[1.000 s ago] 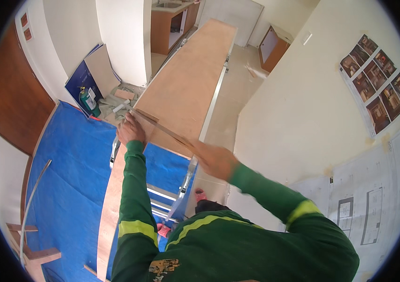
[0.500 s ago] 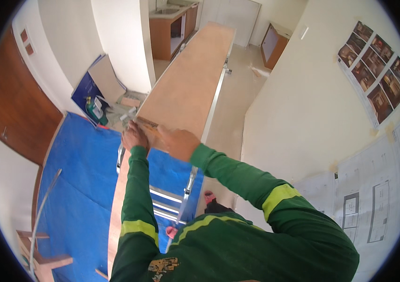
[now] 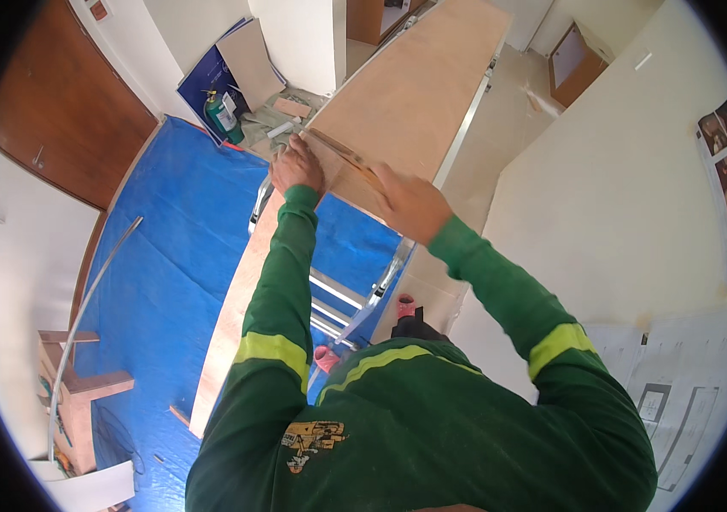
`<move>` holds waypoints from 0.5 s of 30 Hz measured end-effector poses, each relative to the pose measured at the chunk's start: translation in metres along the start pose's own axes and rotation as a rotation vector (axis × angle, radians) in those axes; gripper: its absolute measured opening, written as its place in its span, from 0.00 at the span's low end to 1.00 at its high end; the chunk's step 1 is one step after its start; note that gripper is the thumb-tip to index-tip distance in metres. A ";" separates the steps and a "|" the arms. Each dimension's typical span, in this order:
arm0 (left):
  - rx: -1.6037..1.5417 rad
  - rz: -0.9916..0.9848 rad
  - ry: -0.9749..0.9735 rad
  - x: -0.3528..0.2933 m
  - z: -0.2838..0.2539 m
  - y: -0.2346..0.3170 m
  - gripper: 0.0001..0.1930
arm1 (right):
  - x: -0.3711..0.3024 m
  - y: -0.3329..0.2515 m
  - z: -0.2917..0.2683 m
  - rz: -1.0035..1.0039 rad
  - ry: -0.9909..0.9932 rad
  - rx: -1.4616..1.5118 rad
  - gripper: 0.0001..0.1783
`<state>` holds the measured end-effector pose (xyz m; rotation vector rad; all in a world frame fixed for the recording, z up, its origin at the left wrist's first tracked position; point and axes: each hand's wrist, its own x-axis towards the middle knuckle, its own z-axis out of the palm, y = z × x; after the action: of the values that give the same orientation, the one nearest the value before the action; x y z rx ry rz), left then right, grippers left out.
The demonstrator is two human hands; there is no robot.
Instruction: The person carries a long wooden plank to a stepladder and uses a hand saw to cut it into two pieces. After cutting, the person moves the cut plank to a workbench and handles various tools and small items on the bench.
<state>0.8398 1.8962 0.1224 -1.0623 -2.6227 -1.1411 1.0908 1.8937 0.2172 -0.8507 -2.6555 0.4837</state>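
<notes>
Blue sheeting (image 3: 176,282) covers the floor between a brown door (image 3: 56,111) and the long plywood tabletop (image 3: 432,94), which runs away from you on a metal frame (image 3: 338,290). At the tabletop's near left corner, your left hand (image 3: 298,166) rests with its fingers bunched over the end of a plywood strip (image 3: 240,328); you cannot tell from here whether they grip the strip or only press on it. From under that hand, the strip's long axis runs back toward you, left of the frame.

Your right hand (image 3: 415,203) is wrapped around the handle of a thin tool (image 3: 346,156), perhaps a handsaw, though blur hides its edge. It lies to the left of and beyond your right hand, its long axis slanting over the tabletop's near end, its tip just beside your left fingertips. So your left hand is nearer the tip and your right has the handle. A pale block (image 3: 280,129) sits past the near left corner.

As for writing, your green extinguisher (image 3: 223,119) has a pale label and the blue panel (image 3: 201,81) faint marks, all too small to read. Photo prints (image 3: 726,145) and plan drawings (image 3: 671,401) hang on the right wall; your shirt (image 3: 457,427) carries a yellow machine-like print.
</notes>
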 end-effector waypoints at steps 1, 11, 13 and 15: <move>0.001 0.002 -0.035 0.000 0.000 0.003 0.33 | 0.005 0.000 0.000 0.019 -0.006 -0.011 0.22; -0.010 0.024 0.073 -0.008 0.011 -0.019 0.33 | -0.175 -0.003 -0.088 0.180 -0.112 -0.131 0.31; -0.006 0.009 0.033 -0.009 0.011 -0.018 0.32 | -0.174 -0.009 -0.088 0.188 -0.088 -0.145 0.31; -0.014 0.007 -0.008 -0.007 0.006 -0.013 0.31 | -0.114 0.003 -0.054 0.072 -0.060 -0.062 0.33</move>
<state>0.8376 1.8898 0.1077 -1.0803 -2.6193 -1.1573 1.2012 1.8393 0.2426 -0.9676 -2.7146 0.4524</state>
